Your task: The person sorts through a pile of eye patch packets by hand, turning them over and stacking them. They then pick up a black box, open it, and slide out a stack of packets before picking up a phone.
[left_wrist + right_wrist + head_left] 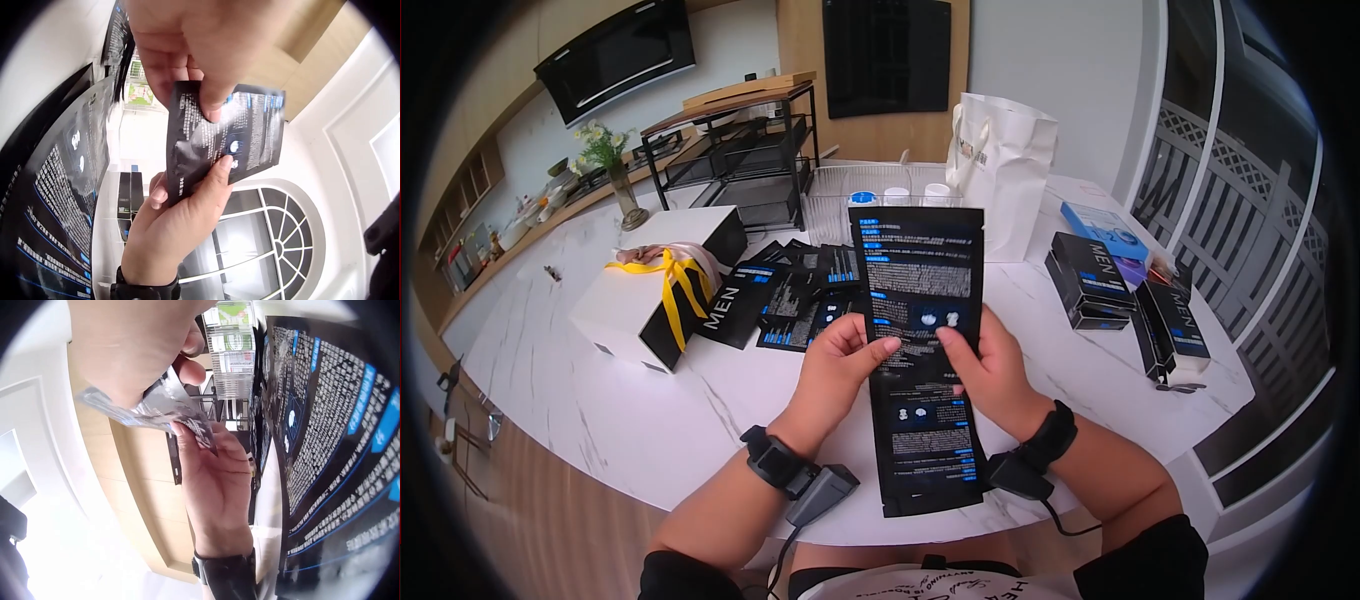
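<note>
A long black foil packet with white and blue print stands in front of me in the head view, bent across its middle at the hands. My left hand pinches its left edge, thumb on the printed face and fingers behind. On the opposite edge my right hand pinches it the same way. Both wrist views show the thumbs pressing on the upper part of the packet, while its lower part hangs nearer the camera. Behind the left hand lies a pile of similar black packets.
To the left sits a white box with yellow ribbon on top. Black boxes marked MEN and a blue box stand at the right. Farther back are a white paper bag, a clear bin, a black rack and a flower vase.
</note>
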`<state>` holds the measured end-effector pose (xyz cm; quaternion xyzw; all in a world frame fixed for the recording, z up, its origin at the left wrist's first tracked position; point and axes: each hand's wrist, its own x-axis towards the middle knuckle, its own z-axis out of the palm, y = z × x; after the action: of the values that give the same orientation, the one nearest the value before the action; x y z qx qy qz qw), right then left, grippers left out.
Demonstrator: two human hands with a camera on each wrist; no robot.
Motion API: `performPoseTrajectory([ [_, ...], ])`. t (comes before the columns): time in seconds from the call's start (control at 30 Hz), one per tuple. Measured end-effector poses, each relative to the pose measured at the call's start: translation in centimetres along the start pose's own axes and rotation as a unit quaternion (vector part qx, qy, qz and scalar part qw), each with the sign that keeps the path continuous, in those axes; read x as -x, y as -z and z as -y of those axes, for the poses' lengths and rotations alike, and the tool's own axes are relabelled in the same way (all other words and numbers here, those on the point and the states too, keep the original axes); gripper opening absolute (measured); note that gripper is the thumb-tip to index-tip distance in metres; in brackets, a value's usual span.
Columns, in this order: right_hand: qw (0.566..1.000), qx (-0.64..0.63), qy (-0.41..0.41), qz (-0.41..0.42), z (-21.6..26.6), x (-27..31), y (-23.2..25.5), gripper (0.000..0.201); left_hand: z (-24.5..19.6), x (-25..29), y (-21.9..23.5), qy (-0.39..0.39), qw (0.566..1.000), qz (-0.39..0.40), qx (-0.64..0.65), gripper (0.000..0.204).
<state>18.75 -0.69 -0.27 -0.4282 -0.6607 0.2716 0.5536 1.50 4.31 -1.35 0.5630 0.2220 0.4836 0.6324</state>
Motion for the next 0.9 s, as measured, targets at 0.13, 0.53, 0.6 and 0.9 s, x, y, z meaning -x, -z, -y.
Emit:
performPoseTrajectory([
  [0.13, 0.998, -0.035, -0.026, -0.036, 0.1, -0.3, 0.1, 0.022, -0.2, 0.2, -0.1, -0.016, 0.999, 0.028, -0.015, 0.009],
  [0.53, 0.998, -0.041, -0.024, -0.039, 0.2, -0.2, -0.1, 0.023, -0.4, 0.2, -0.1, -0.017, 0.999, 0.044, -0.015, 0.007],
  [0.6, 0.998, -0.046, -0.025, -0.031, 0.4, 0.1, -0.3, 0.023, -0.2, 0.1, 0.0, -0.012, 0.999, 0.012, -0.028, 0.007],
  [0.9, 0.998, -0.040, -0.039, -0.025, 0.2, -0.3, 0.0, 0.021, -1.2, 0.8, -0.9, -0.008, 0.998, 0.063, -0.002, 0.008],
])
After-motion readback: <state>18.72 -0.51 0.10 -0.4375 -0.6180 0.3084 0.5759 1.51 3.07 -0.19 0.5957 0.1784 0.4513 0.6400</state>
